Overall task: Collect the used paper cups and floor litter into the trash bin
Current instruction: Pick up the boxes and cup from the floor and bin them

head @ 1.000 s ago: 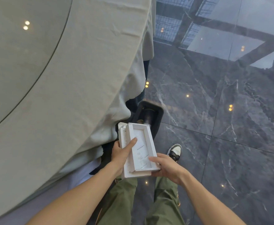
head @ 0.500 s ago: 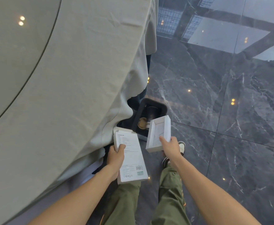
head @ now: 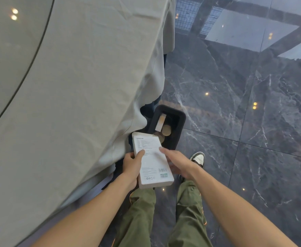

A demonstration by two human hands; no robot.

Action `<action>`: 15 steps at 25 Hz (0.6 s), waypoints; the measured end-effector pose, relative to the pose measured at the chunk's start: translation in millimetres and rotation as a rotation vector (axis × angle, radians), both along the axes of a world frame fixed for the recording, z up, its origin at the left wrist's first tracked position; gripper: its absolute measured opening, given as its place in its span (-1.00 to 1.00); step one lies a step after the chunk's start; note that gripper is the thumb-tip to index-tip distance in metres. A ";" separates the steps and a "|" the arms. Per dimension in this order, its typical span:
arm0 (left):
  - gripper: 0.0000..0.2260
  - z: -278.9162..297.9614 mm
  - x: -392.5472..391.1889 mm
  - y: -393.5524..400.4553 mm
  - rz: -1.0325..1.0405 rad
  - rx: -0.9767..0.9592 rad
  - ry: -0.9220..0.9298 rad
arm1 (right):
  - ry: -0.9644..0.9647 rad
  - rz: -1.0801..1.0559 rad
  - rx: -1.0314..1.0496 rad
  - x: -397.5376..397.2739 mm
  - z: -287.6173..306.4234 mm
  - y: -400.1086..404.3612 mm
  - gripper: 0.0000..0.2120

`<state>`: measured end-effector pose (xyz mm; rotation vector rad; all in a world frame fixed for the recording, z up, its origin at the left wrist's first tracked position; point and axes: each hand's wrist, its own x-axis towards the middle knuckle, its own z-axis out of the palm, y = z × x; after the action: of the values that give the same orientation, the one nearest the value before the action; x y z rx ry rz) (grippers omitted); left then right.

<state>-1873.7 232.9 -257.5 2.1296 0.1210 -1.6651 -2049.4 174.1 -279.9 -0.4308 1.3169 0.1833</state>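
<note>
Table (head: 66,86): fills your view from 7 to 12 o'clock, cloth hanging down to the floor.
Floor (head: 244,122): dark marble from 12 to 5 o'clock; no other litter shows on it.
Bin (head: 180,122): black, open-topped, at the cloth's edge just past centre; its long axis runs from 6 towards 12 o'clock. A white tray piece and round brown cup shapes lie inside.
Box (head: 151,161): flat, white, printed face up, long axis roughly in line with the bin's. Its far end overlaps the bin's near rim in this view.
Left hand (head: 131,166): clamped on the box's left edge, thumb on top.
Right hand (head: 179,163): fingers spread over the box's right edge, fingertips on the printed face; I cannot tell whether it grips from below.
Key relation: the bin lies at 12 o'clock from both hands, beyond the box. You likely need to push forward along the box's length and let go.
</note>
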 end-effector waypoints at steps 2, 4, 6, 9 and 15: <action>-0.72 -4.2 -3.4 -3.6 0.038 0.007 0.028 | -0.218 -0.062 0.181 -10.4 13.3 9.9 -0.65; -0.69 -7.7 -6.9 -5.1 0.004 0.008 0.045 | -0.230 -0.174 0.191 -19.5 12.5 16.4 -0.66; -0.59 -9.5 -10.4 -5.7 -0.055 0.012 0.066 | -0.079 -0.287 0.075 -23.1 2.0 19.2 -0.67; -0.61 -13.0 -12.4 -3.6 -0.147 0.035 0.061 | 0.283 -0.237 -0.202 -24.8 -20.3 15.7 -0.63; -0.95 -9.0 -7.1 0.9 -0.189 0.049 0.042 | 0.420 -0.028 -0.319 -9.4 -25.1 -16.4 -0.45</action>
<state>-1880.8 233.9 -266.5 2.2011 -0.0285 -1.8312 -2058.8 157.7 -305.1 -0.6684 1.7740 0.0380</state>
